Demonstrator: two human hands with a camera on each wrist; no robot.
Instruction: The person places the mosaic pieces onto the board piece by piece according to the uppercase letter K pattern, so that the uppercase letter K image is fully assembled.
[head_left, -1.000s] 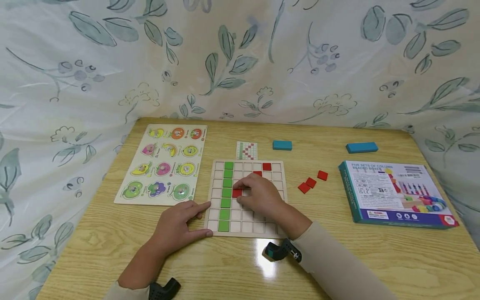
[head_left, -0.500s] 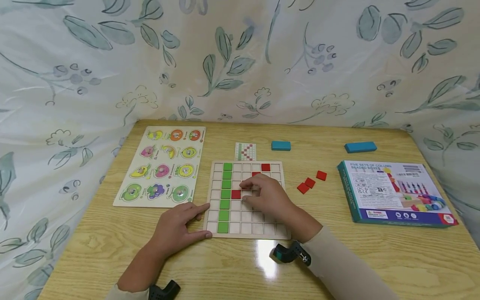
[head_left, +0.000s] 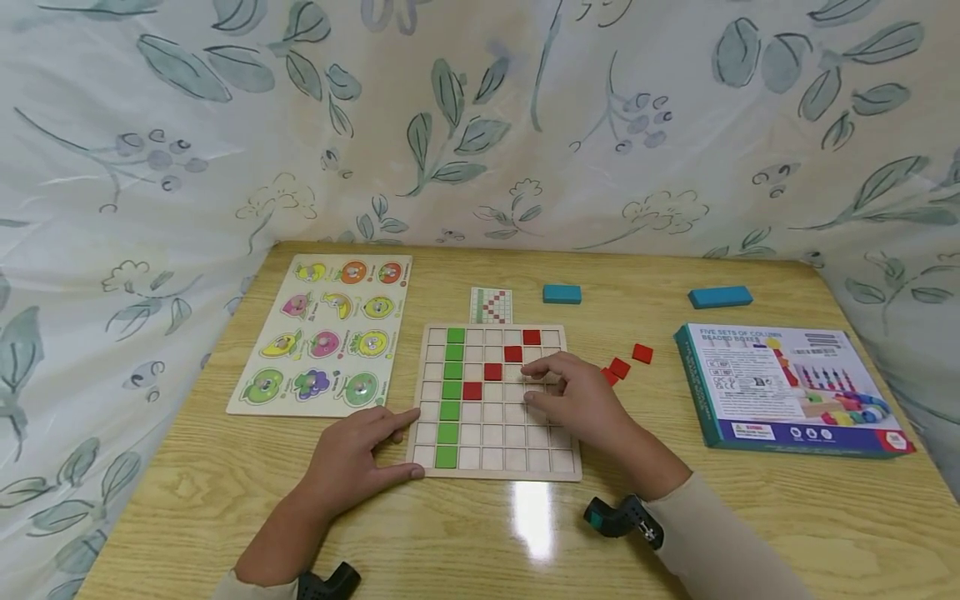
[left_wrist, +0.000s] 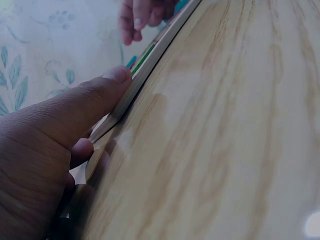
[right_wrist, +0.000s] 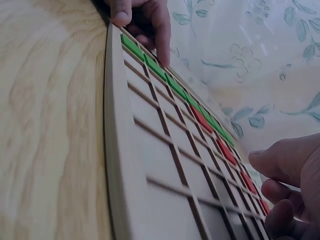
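A wooden grid board (head_left: 555, 467) lies mid-table with a full column of green tiles (head_left: 451, 390) and a diagonal of several red tiles (head_left: 492, 372). My right hand (head_left: 534, 385) hovers over the board's right half, fingers loosely curled and holding nothing. My left hand (head_left: 408, 442) brackets the board's near left corner, index along the side and thumb against the front edge. The left wrist view shows that thumb (left_wrist: 100, 100) pressed on the board's edge (left_wrist: 150, 57). In the right wrist view the board (right_wrist: 150, 160) stretches away with my right fingers (right_wrist: 285, 165) above it.
Three loose red tiles (head_left: 642, 352) lie right of the board. A pattern card (head_left: 492, 305) sits behind it, with two blue blocks (head_left: 562, 293) (head_left: 722, 296) farther back. A fruit peg puzzle (head_left: 326, 333) lies at left, a toy box (head_left: 787, 387) at right. Floral cloth surrounds the table.
My right hand let go of the red tile set beside the green column and drew back to the right, uncovering another red tile in the diagonal. The left hand stayed put.
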